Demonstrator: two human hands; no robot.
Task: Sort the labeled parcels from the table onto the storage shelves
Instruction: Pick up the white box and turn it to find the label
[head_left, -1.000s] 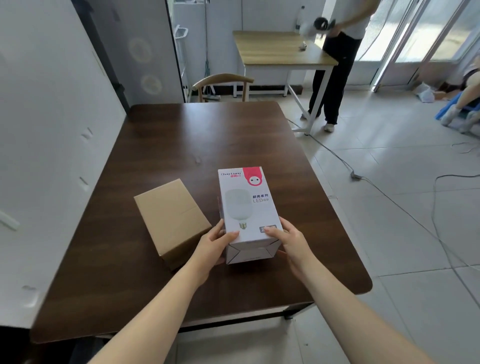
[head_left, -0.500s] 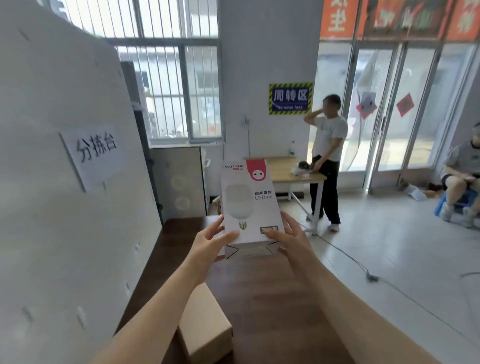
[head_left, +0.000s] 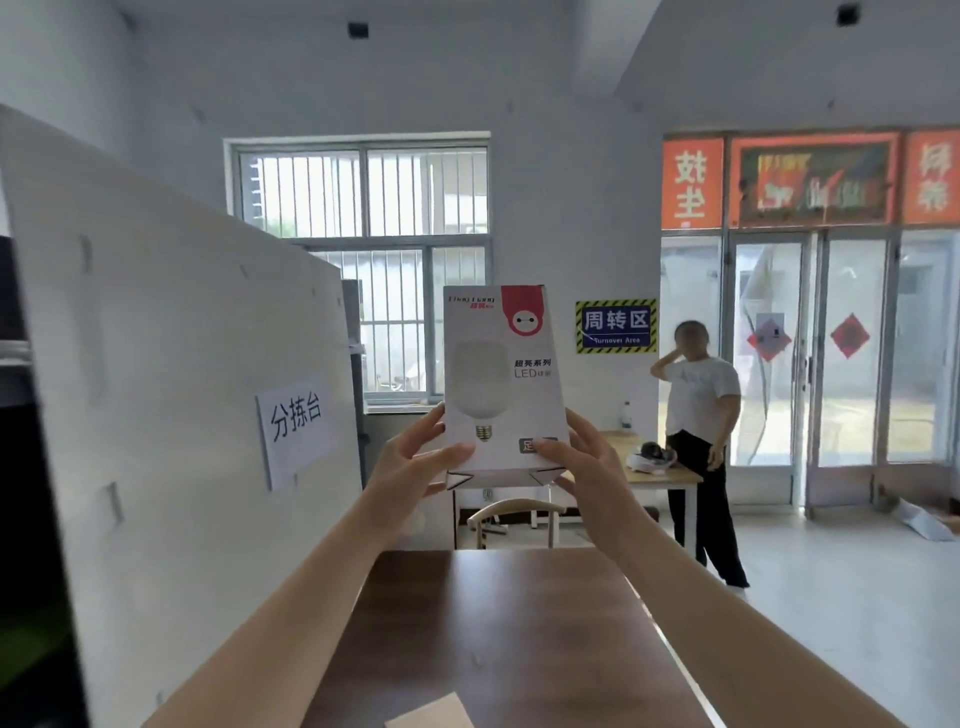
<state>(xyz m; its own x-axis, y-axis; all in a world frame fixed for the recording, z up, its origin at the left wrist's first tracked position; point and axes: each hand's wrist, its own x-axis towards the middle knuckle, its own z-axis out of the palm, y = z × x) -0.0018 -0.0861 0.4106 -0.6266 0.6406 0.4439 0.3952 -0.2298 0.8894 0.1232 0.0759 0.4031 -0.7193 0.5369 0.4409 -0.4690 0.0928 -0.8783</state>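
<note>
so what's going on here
A person holds a white LED bulb box upright in front of them, left hand and right hand gripping its lower end, well above the dark table. A brown cardboard parcel lies on that table. A second person stands in the background.

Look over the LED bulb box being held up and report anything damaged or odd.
The LED bulb box, held upright by the left hand and right hand, has an untidy bottom end: its flap corners stick out, creased, rather than lying flat. The printed front looks undamaged.
</note>
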